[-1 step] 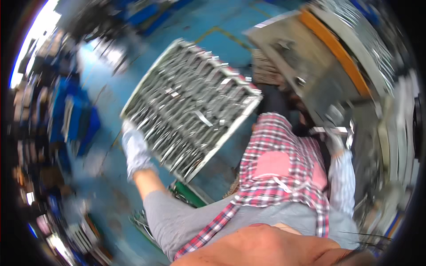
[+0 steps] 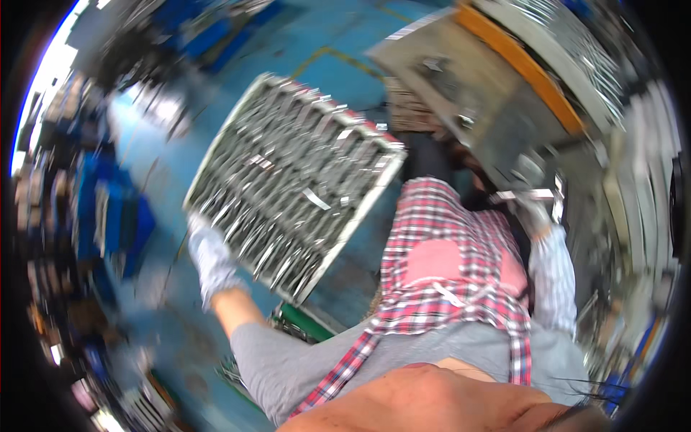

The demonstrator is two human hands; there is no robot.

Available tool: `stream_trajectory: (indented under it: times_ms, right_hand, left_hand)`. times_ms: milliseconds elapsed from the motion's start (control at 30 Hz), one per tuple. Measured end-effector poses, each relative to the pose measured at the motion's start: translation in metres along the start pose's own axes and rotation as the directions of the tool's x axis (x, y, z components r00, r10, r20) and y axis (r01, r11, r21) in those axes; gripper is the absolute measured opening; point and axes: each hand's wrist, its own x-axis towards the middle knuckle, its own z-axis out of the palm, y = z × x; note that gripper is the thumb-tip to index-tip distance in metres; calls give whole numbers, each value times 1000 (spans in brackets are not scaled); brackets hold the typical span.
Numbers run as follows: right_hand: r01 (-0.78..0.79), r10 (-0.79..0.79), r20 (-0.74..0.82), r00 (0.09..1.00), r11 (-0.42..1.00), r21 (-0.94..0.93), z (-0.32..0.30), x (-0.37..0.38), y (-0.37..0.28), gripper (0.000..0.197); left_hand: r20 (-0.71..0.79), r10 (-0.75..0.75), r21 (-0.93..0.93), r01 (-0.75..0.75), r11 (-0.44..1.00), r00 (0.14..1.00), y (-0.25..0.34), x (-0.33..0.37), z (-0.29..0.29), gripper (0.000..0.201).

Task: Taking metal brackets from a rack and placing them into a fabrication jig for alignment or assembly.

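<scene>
My left hand (image 2: 209,255), in a pale glove and sleeve, reaches to the near left corner of a large pale-rimmed tray (image 2: 363,216). Its fingers, smeared by motion, appear closed on the rim there. Rows of thin, shiny metal parts (image 2: 288,176) fill the tray, with one bright strip (image 2: 317,199) lying across them. On the right, my gloved right hand (image 2: 534,218) is closed on a shiny, angled metal piece (image 2: 529,194), beside the grey bench. The exact shape of that piece is blurred.
A grey metal bench (image 2: 497,101) with an orange bar (image 2: 529,68) stands at the upper right, small metal parts on it. Blue bins (image 2: 108,209) stand at the left. A green piece (image 2: 302,322) shows under the tray's near edge. The floor (image 2: 302,43) is blue with yellow lines.
The whole view has shifted slightly: the tray, bench and both hands now appear a little farther left. Both hands keep their places relative to the tray and the metal piece.
</scene>
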Motion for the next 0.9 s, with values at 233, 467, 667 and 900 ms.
stream_trajectory:
  times_ms: [233, 467, 667, 900]
  right_hand:
    - [-131, -464, -404, 788, 515, -847, -76, -8, -20, 19]
    - [-44, -573, -360, 737, 491, -870, -64, 54, -22, 22]
    - [-157, -442, -345, 828, 408, -899, -56, 59, -41, 43]
    - [307, -415, -469, 780, 906, -291, -90, 32, 17, 34]
  left_hand:
    - [22, 268, 146, -268, 952, 963, 109, 14, -55, 38]
    - [23, 842, -820, -472, 325, 539, 422, -260, -59, 24]
    - [-63, 891, -925, -361, 117, 450, 550, -373, -46, 26]
    - [-172, 857, -781, -598, 182, 486, 596, -387, -30, 27]
